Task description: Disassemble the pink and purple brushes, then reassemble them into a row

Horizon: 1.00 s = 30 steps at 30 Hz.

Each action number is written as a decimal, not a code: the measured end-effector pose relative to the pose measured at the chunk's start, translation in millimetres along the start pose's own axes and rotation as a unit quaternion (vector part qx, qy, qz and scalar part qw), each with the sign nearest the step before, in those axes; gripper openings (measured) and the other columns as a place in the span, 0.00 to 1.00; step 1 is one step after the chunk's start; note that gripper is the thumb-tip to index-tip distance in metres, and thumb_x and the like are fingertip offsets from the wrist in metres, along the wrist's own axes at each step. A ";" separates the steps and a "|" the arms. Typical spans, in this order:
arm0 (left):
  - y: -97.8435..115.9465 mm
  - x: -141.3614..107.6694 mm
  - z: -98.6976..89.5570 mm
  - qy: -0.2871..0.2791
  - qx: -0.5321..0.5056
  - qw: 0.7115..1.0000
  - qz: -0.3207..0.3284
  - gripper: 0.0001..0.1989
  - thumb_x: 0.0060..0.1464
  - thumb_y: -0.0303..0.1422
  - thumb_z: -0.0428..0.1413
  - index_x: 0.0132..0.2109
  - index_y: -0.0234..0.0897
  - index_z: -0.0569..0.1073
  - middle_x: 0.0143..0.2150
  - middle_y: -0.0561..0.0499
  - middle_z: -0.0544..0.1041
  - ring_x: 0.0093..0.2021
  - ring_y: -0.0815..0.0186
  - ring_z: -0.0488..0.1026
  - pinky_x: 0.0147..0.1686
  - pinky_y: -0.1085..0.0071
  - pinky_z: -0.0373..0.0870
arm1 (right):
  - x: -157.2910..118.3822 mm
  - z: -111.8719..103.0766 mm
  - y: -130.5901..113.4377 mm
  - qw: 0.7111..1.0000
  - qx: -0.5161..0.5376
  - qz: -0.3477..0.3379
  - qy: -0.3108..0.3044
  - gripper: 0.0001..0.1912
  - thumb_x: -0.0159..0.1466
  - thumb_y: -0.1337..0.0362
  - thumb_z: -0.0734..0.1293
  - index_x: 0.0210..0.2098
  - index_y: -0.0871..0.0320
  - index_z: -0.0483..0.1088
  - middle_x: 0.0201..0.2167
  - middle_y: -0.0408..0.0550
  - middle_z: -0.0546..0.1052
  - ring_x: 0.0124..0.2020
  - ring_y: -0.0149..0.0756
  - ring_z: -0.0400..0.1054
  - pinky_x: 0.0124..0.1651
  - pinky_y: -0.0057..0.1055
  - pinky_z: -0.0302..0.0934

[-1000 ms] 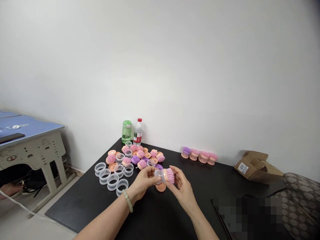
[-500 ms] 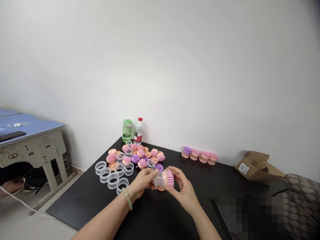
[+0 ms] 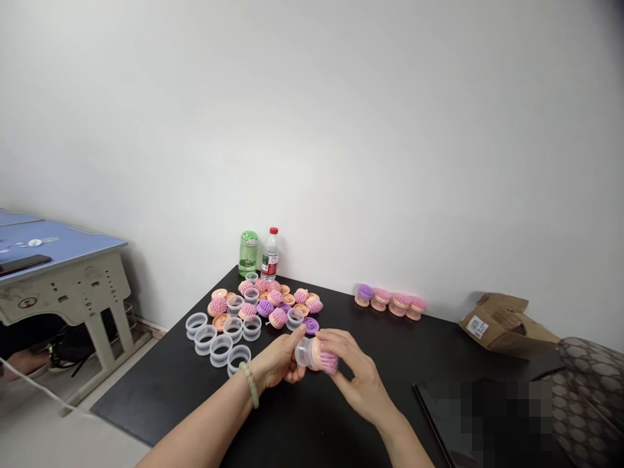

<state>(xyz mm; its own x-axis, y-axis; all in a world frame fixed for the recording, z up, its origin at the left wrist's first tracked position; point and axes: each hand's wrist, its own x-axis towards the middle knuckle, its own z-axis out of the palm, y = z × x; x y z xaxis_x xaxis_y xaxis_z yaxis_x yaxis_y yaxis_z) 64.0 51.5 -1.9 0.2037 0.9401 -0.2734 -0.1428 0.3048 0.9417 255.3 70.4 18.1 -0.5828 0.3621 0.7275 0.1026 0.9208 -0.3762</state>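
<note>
The left hand (image 3: pixel 277 361), with a beaded bracelet (image 3: pixel 250 385) at its wrist, and the right hand (image 3: pixel 358 377) are both closed on a pink-bristled brush (image 3: pixel 316 354), held above the black tabletop (image 3: pixel 160 396). The left hand grips the clear plastic cup; the right grips the peach base and bristles. Just behind lie clear plastic rings (image 3: pixel 219 341), a purple disc (image 3: pixel 311 325) and a heap of brush heads (image 3: pixel 266 302). Farther back stand a green bottle (image 3: pixel 248 253), a red-capped water bottle (image 3: pixel 270 254) with an illegible label, and a row of four brushes (image 3: pixel 390 303). At right, a cardboard box (image 3: pixel 507 327) bears a white barcode label (image 3: pixel 477 327), its text too small to read.
</note>
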 end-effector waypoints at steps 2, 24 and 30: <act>-0.4 0.3 0.6 -0.001 0.001 1.000 -0.009 0.38 0.41 0.70 0.48 0.21 0.35 0.68 0.10 0.54 0.64 0.10 0.73 0.59 0.13 0.77 0.46 | -0.6 -1.6 0.2 1.000 -0.004 -0.017 -0.016 0.22 0.65 0.76 0.61 0.55 0.48 0.67 0.54 0.50 0.75 0.58 0.43 0.66 0.57 0.42 0.66; 4.4 -11.3 0.2 -0.041 -0.133 0.970 0.198 0.24 0.50 0.50 0.63 0.45 0.37 0.72 0.42 0.47 0.73 0.40 0.64 0.72 0.39 0.67 0.67 | -8.4 20.1 16.7 0.926 0.206 0.276 0.156 0.21 0.59 0.55 0.72 0.48 0.55 0.68 0.43 0.52 0.79 0.44 0.42 0.76 0.47 0.35 0.72; 3.2 -10.2 1.0 -0.025 -0.099 0.977 0.185 0.23 0.46 0.49 0.66 0.36 0.35 0.69 0.34 0.51 0.71 0.34 0.67 0.70 0.37 0.69 0.65 | -10.4 18.0 19.2 0.944 0.149 0.271 0.111 0.22 0.58 0.55 0.72 0.49 0.56 0.69 0.45 0.54 0.79 0.45 0.44 0.76 0.47 0.35 0.72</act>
<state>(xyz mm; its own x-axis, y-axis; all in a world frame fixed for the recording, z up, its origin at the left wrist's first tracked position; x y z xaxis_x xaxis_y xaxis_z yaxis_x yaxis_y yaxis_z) 62.5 42.7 4.1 0.1491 0.9844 0.0937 -0.3996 -0.0267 0.9163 248.8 81.8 -7.1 -0.3229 0.8209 0.4711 0.0864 0.5212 -0.8491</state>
